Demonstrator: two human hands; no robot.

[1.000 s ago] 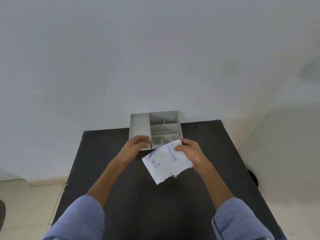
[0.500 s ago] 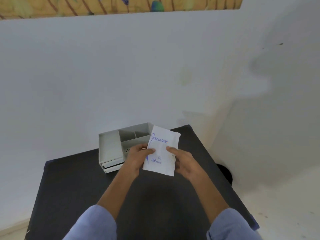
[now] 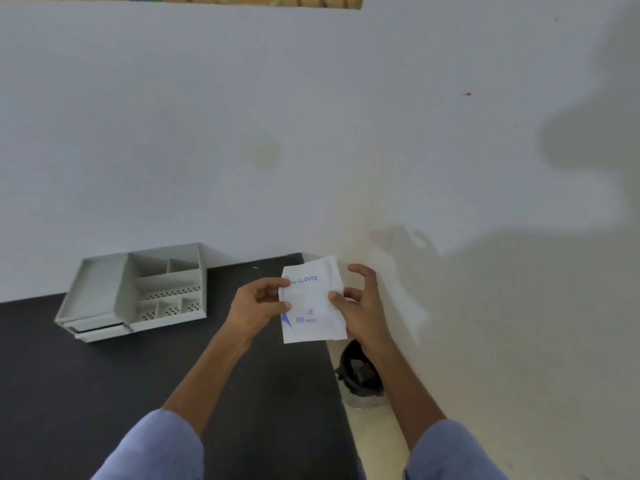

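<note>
A white packet of gloves (image 3: pixel 311 303) with blue print is held upright above the right edge of the black table (image 3: pixel 104 393). My left hand (image 3: pixel 256 304) pinches its left edge between thumb and fingers. My right hand (image 3: pixel 360 303) holds the right edge with the thumb on the front, and its upper fingers are spread loosely behind the packet. A grey compartment organiser (image 3: pixel 138 292) stands on the table to the left, apart from both hands.
A white wall rises just behind the table. To the right of the table, a black bin (image 3: pixel 360 372) sits on the pale floor under my right wrist. A strip of a picture (image 3: pixel 242 0) shows at the top edge.
The view has swung to the right, so the organiser now lies far left. Both hands carried the packet rightwards to the table's right edge. My left hand came off the organiser and took the packet.
</note>
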